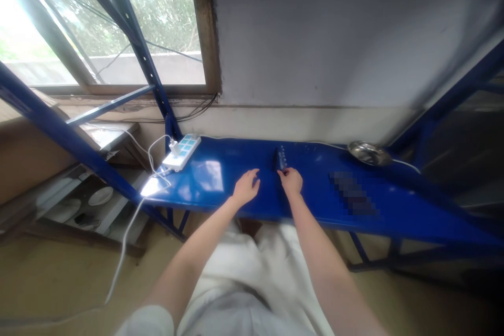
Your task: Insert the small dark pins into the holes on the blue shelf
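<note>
In the head view, a narrow blue counter (244, 156) runs along the wall below a window (165, 16), and the small dark object (281, 156) sits toward its far edge, near the middle, with a row of pale bumps or studs along one side; it is too blurred to say exactly what it is. The right hand (292, 181) is at its near end, and its grip looks closed on that end between thumb and fingers, though the contact itself is partly hidden by the hand. The left hand (247, 187) is apart from it, just to the left over the counter, its grip loose and holding nothing, with fingers slightly curled. Judging by its look, the object should be light and stiff, perhaps smooth enough to slide on the glossy top, so a pinch across its narrow sides near the close end seems sensible, leaving the studded side uncovered in case those bumps are delicate. A white power strip (183, 152) with a plug in it lies at the left end of the counter, a shiny metal dish (369, 153) stands toward the back on the right, and a pixelated dark item (354, 194) lies in front of that dish
</note>
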